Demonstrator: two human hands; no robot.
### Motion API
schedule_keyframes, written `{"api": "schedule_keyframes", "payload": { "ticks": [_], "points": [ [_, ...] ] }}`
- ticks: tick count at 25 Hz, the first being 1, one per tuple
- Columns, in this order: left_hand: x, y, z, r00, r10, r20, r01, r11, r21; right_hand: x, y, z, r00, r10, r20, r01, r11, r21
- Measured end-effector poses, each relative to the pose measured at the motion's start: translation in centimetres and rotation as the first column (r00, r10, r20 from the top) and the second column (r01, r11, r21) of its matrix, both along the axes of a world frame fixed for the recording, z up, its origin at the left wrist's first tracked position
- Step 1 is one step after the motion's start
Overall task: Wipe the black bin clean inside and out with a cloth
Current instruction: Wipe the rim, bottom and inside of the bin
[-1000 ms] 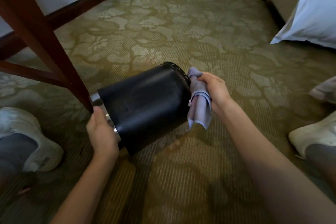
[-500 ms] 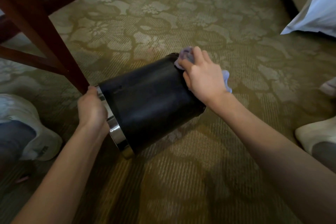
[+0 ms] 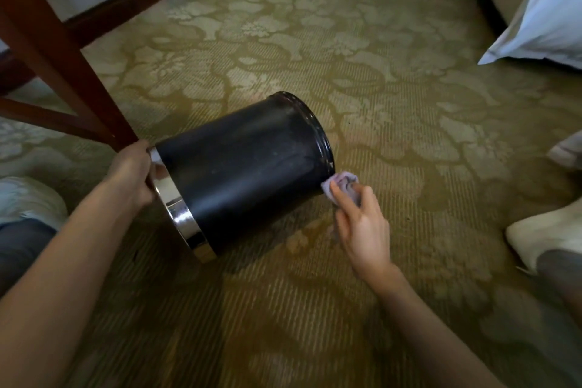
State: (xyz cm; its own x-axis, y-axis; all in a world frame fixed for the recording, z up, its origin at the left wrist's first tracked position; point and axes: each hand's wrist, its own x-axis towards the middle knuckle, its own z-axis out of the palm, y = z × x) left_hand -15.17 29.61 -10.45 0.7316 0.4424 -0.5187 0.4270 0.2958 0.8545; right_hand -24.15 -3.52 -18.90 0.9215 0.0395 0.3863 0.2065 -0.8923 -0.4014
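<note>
left forearm (image 3: pixel 63 261): bare to lower-left frame edge | right forearm (image 3: pixel 425 318): bare to lower-right edge | left hand (image 3: pixel 132 173), right hand (image 3: pixel 362 227): bare | left shoe (image 3: pixel 28 198): white, rounded, left edge | right shoe (image 3: pixel 541 236): white, right edge | trouser legs (image 3: pixel 19 249): dark grey, meeting each shoe

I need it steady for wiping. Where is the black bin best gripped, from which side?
Probably by the chrome rim of the black bin, from its left end, where the left hand grips now. The bin lies on its side, so that edge can be curled round, leaving the far end free for the cloth.
</note>
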Motion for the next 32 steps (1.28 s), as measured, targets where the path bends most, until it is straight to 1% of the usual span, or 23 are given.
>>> {"api": "schedule_keyframes", "payload": {
  "ticks": [2,3,4,5,6,7,9,10,11,12,15,16,18,19,20,21,22,23,25,27,30,31,32],
  "points": [
    [-0.7,0.1,-0.1,0.998,0.014,0.068,-0.007,0.996,-0.094,1.1,0.0,2.6,0.993,-0.059,0.098,0.038,0.98,0.197],
    [-1.5,0.0,-0.4,0.992,0.035,0.119,-0.016,0.988,-0.153,2.2,-0.2,4.2,0.985,-0.082,0.153,0.041,0.966,0.257],
    [-2.6,-0.3,-0.9,0.985,0.061,0.162,-0.027,0.979,-0.2,3.6,-0.2,5.9,0.975,-0.1,0.197,0.044,0.962,0.27],
    [-4.0,-0.9,-1.5,0.978,0.085,0.19,-0.044,0.976,-0.211,5.1,-0.1,7.7,0.969,-0.108,0.222,0.052,0.968,0.245],
    [-5.6,-1.8,-2.1,0.972,0.091,0.218,-0.052,0.983,-0.177,6.6,0.3,9.2,0.968,-0.096,0.231,0.053,0.981,0.187],
    [-7.0,-2.9,-2.6,0.965,0.084,0.249,-0.063,0.994,-0.092,7.9,1.1,10.4,0.974,-0.064,0.219,0.04,0.993,0.112],
    [-9.0,-5.2,-2.9,0.951,0.052,0.305,-0.088,0.99,0.106,9.5,3.4,10.9,0.985,0.044,0.164,-0.025,0.993,-0.117],
    [-9.3,-6.0,-2.8,0.944,0.052,0.327,-0.112,0.979,0.169,9.8,4.4,10.5,0.987,0.099,0.125,-0.066,0.968,-0.243],
    [-9.2,-6.4,-2.5,0.942,0.062,0.331,-0.136,0.97,0.203,9.9,5.0,9.9,0.988,0.127,0.091,-0.091,0.941,-0.327],
    [-8.9,-6.4,-2.1,0.942,0.081,0.327,-0.155,0.966,0.207,9.8,5.1,9.3,0.987,0.13,0.092,-0.09,0.932,-0.352],
    [-6.5,-4.9,-1.4,0.958,0.084,0.274,-0.127,0.982,0.142,8.3,3.6,6.3,0.976,0.094,0.198,-0.042,0.966,-0.255],
    [-5.6,-4.4,-1.3,0.963,0.078,0.257,-0.111,0.987,0.115,7.2,3.0,4.7,0.974,0.091,0.209,-0.04,0.971,-0.237],
    [-4.0,-3.3,-1.2,0.969,0.08,0.234,-0.098,0.993,0.069,4.9,2.0,1.2,0.991,0.067,0.117,-0.052,0.99,-0.128],
    [-3.2,-2.7,-1.0,0.974,0.073,0.214,-0.086,0.995,0.05,3.8,1.7,-0.4,1.0,0.028,0.009,-0.027,0.998,-0.05],
    [-2.4,-2.0,-1.0,0.982,0.053,0.18,-0.061,0.997,0.039,2.7,1.3,-1.8,0.995,0.004,-0.104,-0.008,0.999,-0.04],
    [-1.7,-1.4,-0.7,0.99,0.021,0.136,-0.026,0.999,0.031,1.8,1.0,-2.8,0.985,0.006,-0.173,-0.015,0.999,-0.05],
    [-1.2,-0.9,-0.5,0.996,-0.008,0.094,0.006,1.0,0.015,1.1,0.7,-3.4,0.983,0.005,-0.186,-0.011,1.0,-0.028],
    [-0.6,-0.3,-0.2,0.998,-0.014,0.062,0.015,1.0,-0.011,0.9,0.5,-3.3,0.988,-0.009,-0.154,0.018,0.998,0.058],
    [0.2,0.6,0.4,1.0,-0.013,0.005,0.013,0.998,-0.055,1.1,0.3,-1.5,0.989,-0.119,-0.083,0.135,0.962,0.237],
    [0.3,0.9,0.7,0.997,-0.051,-0.06,0.048,0.998,-0.044,1.6,0.3,1.6,0.983,-0.182,0.037,0.161,0.936,0.313],
    [-0.7,1.0,0.4,0.99,-0.099,-0.101,0.094,0.994,-0.054,3.0,0.4,7.5,0.949,-0.17,0.266,0.08,0.945,0.317],
    [-1.0,0.9,0.5,0.99,-0.103,-0.1,0.096,0.993,-0.071,3.9,0.5,9.5,0.942,-0.139,0.306,0.048,0.957,0.286],
    [-1.3,0.9,0.5,0.99,-0.107,-0.094,0.1,0.992,-0.08,4.8,0.9,11.3,0.946,-0.097,0.31,0.019,0.97,0.243]
  ]
}}
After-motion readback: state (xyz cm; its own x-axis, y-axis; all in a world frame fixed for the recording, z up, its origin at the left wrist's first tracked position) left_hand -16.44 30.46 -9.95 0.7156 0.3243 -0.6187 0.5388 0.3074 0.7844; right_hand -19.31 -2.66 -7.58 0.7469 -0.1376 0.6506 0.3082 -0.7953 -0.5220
